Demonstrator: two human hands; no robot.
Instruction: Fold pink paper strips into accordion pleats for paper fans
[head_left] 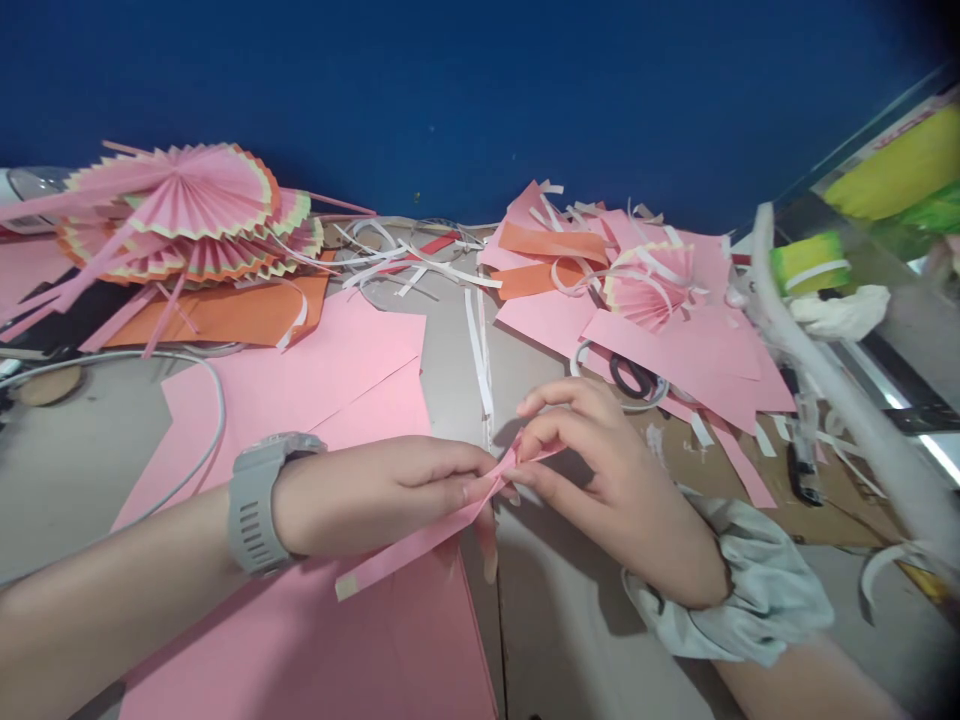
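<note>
A narrow folded strip of pink paper (420, 545) runs between my two hands, slanting down to the lower left, where its end bears a pale cream patch. My left hand (397, 490), with a grey watch (262, 500) on its wrist, pinches the strip between thumb and fingers. From the right, my right hand (589, 460) grips the strip's upper part between thumb and forefinger, close to the left fingertips. A pale green scrunchie (750, 585) circles my right wrist. Beneath my left arm lie large pink paper sheets (360, 640).
Pleated pink paper fans (195, 195) are stacked at the back left on orange paper (225, 312). Pink sheets (690, 360), scraps and black-handled scissors (630, 375) lie at the right. A box cutter (805, 450) rests on cardboard (847, 515). A blue wall (450, 100) bounds the back.
</note>
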